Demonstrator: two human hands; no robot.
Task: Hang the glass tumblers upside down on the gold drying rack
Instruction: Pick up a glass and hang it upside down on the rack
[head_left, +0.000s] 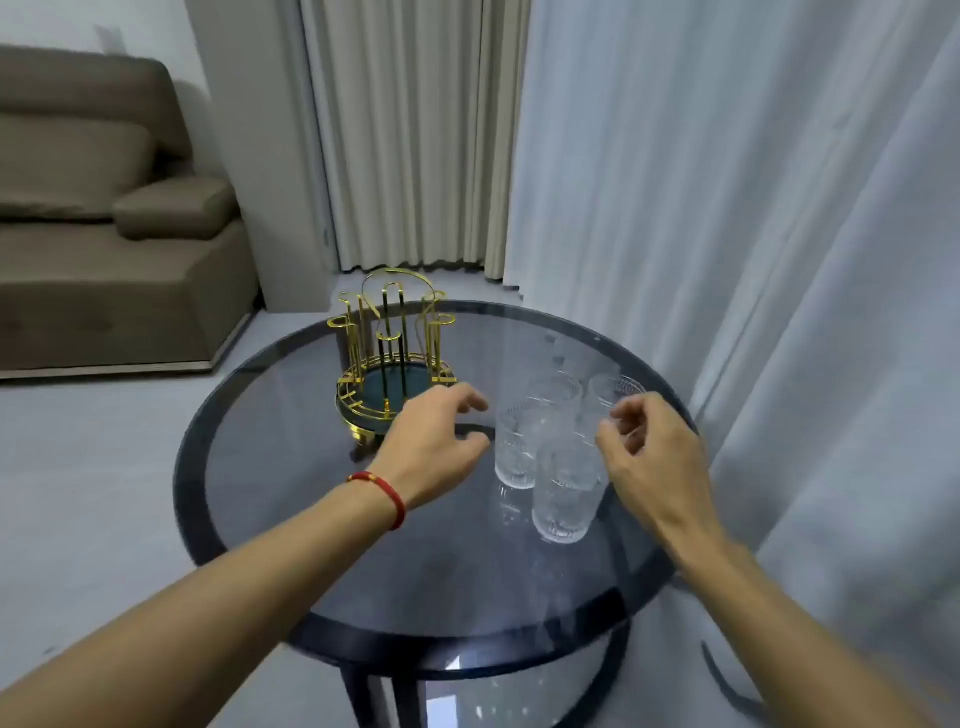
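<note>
Glass tumblers (563, 462) standing clustered on table (291, 519), between both hands; left hand (434, 447) hovering spread, empty; right hand (652, 452) loosely curled, empty; gold drying rack (392, 358) sitting beyond left hand.

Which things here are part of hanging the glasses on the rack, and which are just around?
For the job: glass tumblers, gold drying rack, left hand, right hand.
Just around: glass table underneath, sofa, curtains, red bracelet.
</note>
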